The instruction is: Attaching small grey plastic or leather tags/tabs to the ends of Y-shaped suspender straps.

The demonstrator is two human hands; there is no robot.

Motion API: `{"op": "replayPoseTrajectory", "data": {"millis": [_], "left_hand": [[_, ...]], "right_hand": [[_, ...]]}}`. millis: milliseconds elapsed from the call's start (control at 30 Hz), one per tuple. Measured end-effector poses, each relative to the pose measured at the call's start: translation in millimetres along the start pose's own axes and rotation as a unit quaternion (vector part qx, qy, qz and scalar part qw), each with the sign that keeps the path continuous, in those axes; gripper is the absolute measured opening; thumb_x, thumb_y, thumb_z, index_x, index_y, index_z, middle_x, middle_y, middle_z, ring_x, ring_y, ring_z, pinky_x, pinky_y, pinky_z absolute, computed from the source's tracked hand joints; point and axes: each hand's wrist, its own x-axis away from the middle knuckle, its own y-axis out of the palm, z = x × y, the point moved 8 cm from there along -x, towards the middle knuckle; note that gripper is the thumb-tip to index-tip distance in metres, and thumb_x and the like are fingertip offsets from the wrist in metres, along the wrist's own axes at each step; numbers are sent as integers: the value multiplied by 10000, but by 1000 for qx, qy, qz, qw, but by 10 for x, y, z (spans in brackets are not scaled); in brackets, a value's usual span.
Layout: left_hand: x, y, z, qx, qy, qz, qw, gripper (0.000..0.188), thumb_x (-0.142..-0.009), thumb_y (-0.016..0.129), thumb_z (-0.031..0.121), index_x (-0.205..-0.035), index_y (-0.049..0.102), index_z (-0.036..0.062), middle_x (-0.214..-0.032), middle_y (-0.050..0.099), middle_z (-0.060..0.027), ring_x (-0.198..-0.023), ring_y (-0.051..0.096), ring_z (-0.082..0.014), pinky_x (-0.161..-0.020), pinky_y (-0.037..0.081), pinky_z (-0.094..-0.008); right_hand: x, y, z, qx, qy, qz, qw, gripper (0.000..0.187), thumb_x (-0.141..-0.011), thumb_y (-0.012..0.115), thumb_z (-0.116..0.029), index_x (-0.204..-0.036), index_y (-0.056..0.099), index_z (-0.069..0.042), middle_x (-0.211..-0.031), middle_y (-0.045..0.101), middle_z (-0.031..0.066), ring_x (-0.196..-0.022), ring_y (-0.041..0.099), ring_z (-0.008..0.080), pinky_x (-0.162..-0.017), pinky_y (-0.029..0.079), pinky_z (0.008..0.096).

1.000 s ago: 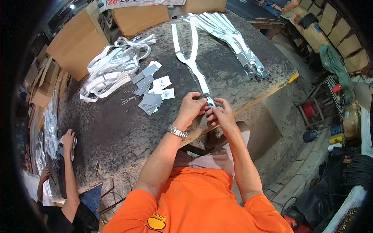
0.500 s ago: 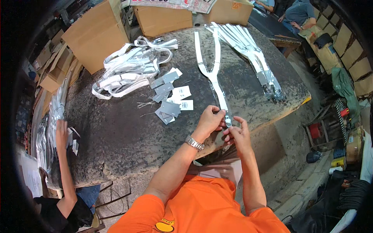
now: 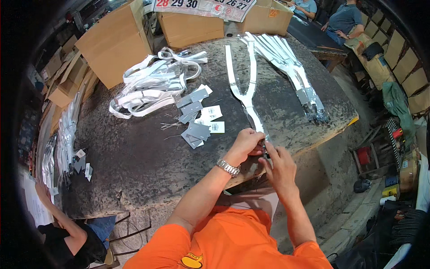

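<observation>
A pair of white Y-shaped suspenders [image 3: 252,112], in what looks like clear plastic, lies on the table with its two long straps pointing away from me. My left hand [image 3: 245,145], a metal watch on its wrist, pinches the suspenders near their lower end. Against that same end are the thumb and fingers of my right hand [image 3: 281,169], closed around the tip by the table's front edge. My fingers partly hide the tip. Left of the suspenders lie several grey and white hang tags [image 3: 197,130] with thin strings.
Bundled suspenders [image 3: 291,67] lie at right, a tangled heap of white straps [image 3: 154,85] at left. Cardboard boxes [image 3: 114,45] stand at the table's [image 3: 148,166] back and left. A co-worker's arm [image 3: 67,222] is at lower left near more wrapped straps [image 3: 67,134]. Others sit at back right.
Both my hands have shifted slightly nearer to me along the strap. My right-hand fingers have come over its end. The co-worker's hand has left the wrapped straps and dropped lower.
</observation>
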Motion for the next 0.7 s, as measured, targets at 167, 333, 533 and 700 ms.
{"op": "replayPoseTrajectory", "data": {"millis": [167, 333, 533, 700], "left_hand": [[197, 134, 251, 16, 7, -39, 999, 376, -939, 596, 441, -921, 550, 69, -881, 642, -50, -697, 682, -168, -609, 555, -276], [394, 61, 287, 1, 44, -88, 995, 515, -960, 532, 554, -922, 569, 41, -933, 661, -79, -733, 709, -210, -622, 541, -283], [551, -260, 12, -378, 277, 58, 881, 226, -905, 661, 205, -921, 563, 2, -939, 654, -131, -767, 690, -245, -655, 526, -338], [804, -112, 39, -386, 444, 45, 807, 90, -859, 639, 115, -877, 588, 42, -925, 587, -129, -852, 603, -332, -724, 494, -403]], "right_hand": [[-381, -261, 34, -24, -55, 74, 995, 268, -792, 685, -44, -1057, 658, -76, -877, 644, 111, -767, 642, 307, -651, 501, 408], [-1231, -1376, -58, -178, 40, 151, 972, 64, -903, 652, -91, -887, 667, -32, -702, 621, 59, -601, 531, 98, -540, 392, 263], [-2015, -2869, -471, -4, -188, 387, 903, 126, -944, 642, -189, -878, 690, -93, -647, 522, -12, -559, 474, 91, -501, 362, 234], [-2753, -3428, -370, -99, -170, 382, 903, 156, -949, 618, -214, -875, 666, -86, -642, 519, 9, -539, 472, 119, -485, 370, 265]]}}
